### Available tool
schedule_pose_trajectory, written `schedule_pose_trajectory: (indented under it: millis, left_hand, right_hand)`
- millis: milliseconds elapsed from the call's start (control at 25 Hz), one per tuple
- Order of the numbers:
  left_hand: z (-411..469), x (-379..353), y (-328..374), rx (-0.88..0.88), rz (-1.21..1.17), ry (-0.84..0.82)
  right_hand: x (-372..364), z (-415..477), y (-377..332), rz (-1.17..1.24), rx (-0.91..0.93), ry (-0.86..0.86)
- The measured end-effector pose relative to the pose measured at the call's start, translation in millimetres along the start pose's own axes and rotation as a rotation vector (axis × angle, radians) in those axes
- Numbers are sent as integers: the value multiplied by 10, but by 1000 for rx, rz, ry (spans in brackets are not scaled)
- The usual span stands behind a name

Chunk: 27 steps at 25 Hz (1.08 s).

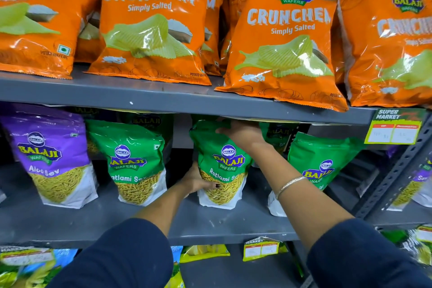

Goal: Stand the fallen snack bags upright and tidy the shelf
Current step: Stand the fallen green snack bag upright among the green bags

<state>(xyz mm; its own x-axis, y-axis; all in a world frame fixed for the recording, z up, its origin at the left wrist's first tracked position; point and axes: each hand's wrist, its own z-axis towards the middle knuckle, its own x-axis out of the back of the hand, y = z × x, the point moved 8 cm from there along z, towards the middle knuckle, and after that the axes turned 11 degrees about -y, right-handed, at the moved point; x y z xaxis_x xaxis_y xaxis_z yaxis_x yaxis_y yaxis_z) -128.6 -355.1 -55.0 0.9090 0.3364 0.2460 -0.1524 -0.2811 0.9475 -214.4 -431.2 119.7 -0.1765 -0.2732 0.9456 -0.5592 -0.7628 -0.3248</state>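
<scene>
A green Ratlami Sev bag [222, 161] stands upright in the middle of the grey middle shelf [210, 224]. My left hand [196, 182] grips its lower left side, thumb across the front. My right hand [243, 132] holds its top edge, just under the upper shelf. Another green Ratlami Sev bag [135, 161] stands to its left, and a third green bag [320, 161] to its right is partly hidden behind my right forearm. A purple Aloo Sev bag [51, 156] stands at the far left.
Orange Crunchem wafer bags [152, 21] line the upper shelf [163, 98], leaning forward. A price tag [395, 126] hangs at the upper shelf's right end. A perforated metal upright [397, 170] borders the right side. More packets [203, 252] lie on the bottom shelf.
</scene>
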Motion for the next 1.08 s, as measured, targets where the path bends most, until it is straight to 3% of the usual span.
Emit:
schedule_pose_trajectory:
  millis: [120, 200, 280, 400, 520, 600, 680, 960, 1080]
  left_hand:
    - [-17, -12, 8, 7, 2, -6]
    - [-27, -17, -5, 19, -4, -36]
    - [-30, 14, -6, 40, 10, -33]
    - [74, 85, -142, 64, 49, 8]
    - [61, 76, -138, 55, 65, 27]
    - [11, 66, -85, 47, 86, 38]
    - [15, 71, -95, 45, 113, 51]
    - [-59, -110, -57, 13, 273, 96]
    - [-103, -135, -50, 9, 281, 125]
  right_hand:
    - [48, -15, -174, 31, 73, 86]
    - [145, -171, -153, 16, 125, 408]
    - [106, -335, 67, 22, 26, 570]
    - [-266, -451, 488, 141, -126, 478]
    - [-660, -468, 813, 436, -89, 413]
    - [-976, -351, 944, 800, -53, 211]
    - [-1252, -269, 995, 978, -89, -26]
    - [-1372, -353, 1238, 1008, -145, 15]
    - [-1388, -422, 1247, 912, -149, -21]
